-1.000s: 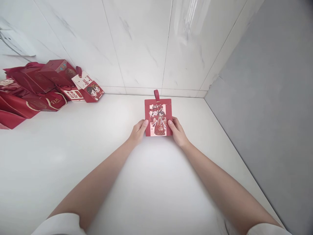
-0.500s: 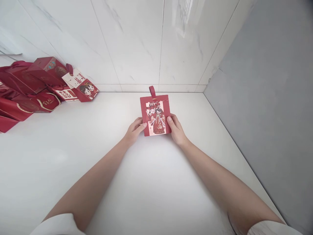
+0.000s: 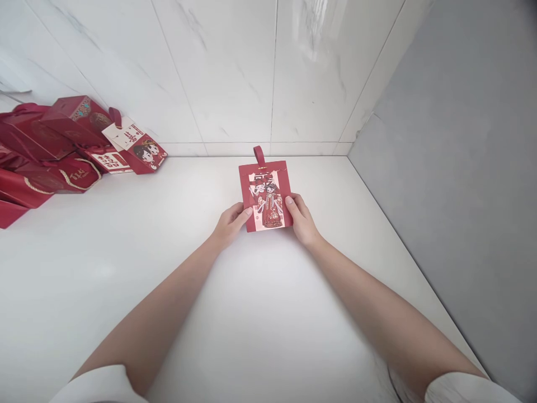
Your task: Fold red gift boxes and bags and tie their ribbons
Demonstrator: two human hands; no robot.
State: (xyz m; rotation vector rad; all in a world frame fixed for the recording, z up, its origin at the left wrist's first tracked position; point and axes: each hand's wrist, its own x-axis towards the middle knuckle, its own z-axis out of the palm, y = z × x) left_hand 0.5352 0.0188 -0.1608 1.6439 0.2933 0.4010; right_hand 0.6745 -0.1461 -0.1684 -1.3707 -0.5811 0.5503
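Note:
A red gift box (image 3: 269, 196) with a ribbon loop on top and two cartoon figures in red robes on its front is held over the white table. My left hand (image 3: 230, 224) grips its lower left edge, thumb on the front. At the lower right edge my right hand (image 3: 302, 220) grips it the same way. The fingers behind the box are partly hidden. The box leans slightly to the left at its top.
A pile of red boxes and bags (image 3: 54, 145) lies at the back left of the white table (image 3: 268, 313). Marbled wall tiles (image 3: 235, 73) rise behind, and a grey panel (image 3: 465, 168) borders the right side.
The view has shifted slightly, so the pile and wall sit a little further left. The box has tilted very slightly to the left, with both hands still holding it.

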